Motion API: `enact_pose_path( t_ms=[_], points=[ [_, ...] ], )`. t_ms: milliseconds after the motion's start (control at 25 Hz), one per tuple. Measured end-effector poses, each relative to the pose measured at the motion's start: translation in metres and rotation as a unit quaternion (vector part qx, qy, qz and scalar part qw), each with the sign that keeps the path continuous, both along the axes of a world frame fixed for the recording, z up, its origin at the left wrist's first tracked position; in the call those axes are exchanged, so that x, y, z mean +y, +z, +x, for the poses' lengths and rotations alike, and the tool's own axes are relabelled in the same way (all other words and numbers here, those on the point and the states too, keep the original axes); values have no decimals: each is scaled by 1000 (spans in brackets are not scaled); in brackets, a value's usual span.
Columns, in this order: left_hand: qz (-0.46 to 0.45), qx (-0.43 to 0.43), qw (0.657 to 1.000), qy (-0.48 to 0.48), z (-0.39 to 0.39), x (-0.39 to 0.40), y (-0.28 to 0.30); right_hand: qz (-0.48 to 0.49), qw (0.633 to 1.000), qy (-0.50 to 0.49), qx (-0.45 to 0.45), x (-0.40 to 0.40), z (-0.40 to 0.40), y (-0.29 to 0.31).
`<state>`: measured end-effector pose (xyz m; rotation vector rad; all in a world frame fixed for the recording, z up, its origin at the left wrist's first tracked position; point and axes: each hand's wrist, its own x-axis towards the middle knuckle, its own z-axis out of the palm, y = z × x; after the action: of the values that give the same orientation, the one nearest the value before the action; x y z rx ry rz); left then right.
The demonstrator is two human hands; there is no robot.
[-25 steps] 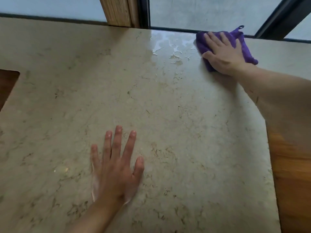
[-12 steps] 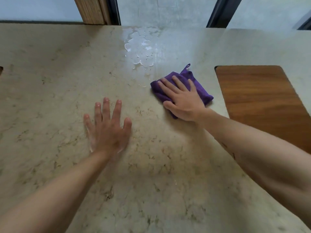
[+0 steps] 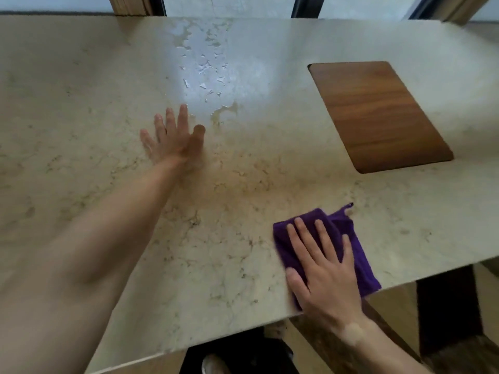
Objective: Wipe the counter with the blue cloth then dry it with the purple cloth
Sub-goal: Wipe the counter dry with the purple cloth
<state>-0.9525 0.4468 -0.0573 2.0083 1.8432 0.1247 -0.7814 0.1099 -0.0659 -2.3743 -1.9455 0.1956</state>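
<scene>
purple cloth [image 3: 359, 255] lies folded on the beige stone surface [image 3: 81, 103], at its near edge, with one corner reaching just past that edge and a small loop sticking out from its far corner. the right hand [image 3: 321, 268] lies flat on top of the cloth, fingers straight and slightly spread, pressing it down rather than gripping it; the thumb rests at the cloth's left border. a wooden board [image 3: 378, 114] is set into the surface beyond the cloth, well apart from it, with bare stone between the two. to the left of the board, toward the far edge, a patch of water [image 3: 208, 68] shines in broken beads and streaks. the left hand [image 3: 172, 136] rests palm down on the surface to the left of the board, just at the near rim of the wet patch, fingers straight and spread, holding nothing; it is slightly blurred. its forearm runs back toward the near left corner. beyond the far edge, behind the board, stand dark window frames [image 3: 307, 6] and a wooden post [image 3: 129, 4].
</scene>
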Motion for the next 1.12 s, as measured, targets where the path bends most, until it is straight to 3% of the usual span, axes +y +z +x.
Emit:
enact_pose_path(
  t_ms=[200,280,440,600,1120],
  points=[
    [-16,-183,980,80,-7,11,14,-4,984,-180,-6,-9,-59,-7],
    [18,-206,973,100,-19,18,16,-9,976,-217,-1,4,-78,-8],
    [124,-16,992,-6,-61,34,9,-11,977,-215,0,34,-86,-9],
    [127,108,984,-56,-101,60,-3,-9,978,-208,0,95,-84,-12],
    [139,106,981,-83,-118,113,-13,-24,982,-184,40,470,-11,-2]
  ],
)
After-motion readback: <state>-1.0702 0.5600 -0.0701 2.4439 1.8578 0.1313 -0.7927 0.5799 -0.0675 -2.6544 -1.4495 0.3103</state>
